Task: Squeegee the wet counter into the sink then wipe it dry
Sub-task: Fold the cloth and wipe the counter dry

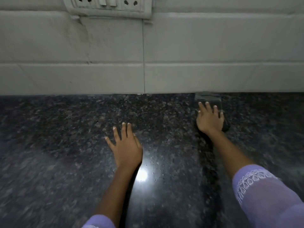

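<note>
Here our left hand [126, 145] lies flat on the wet table [65, 145], fingers spread, likely for balance; far right, near the wall [213, 46], our right hand [209, 119] presses straight fingers on a dark cloth [225, 126], probably wiping.

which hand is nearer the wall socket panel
Left. The left hand lies flat on the counter almost straight below the socket panel; the right hand is off to the panel's right.

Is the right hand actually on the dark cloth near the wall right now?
Touching. The head view shows the right hand pressed flat on the dark cloth, fingers spread over it.
</note>
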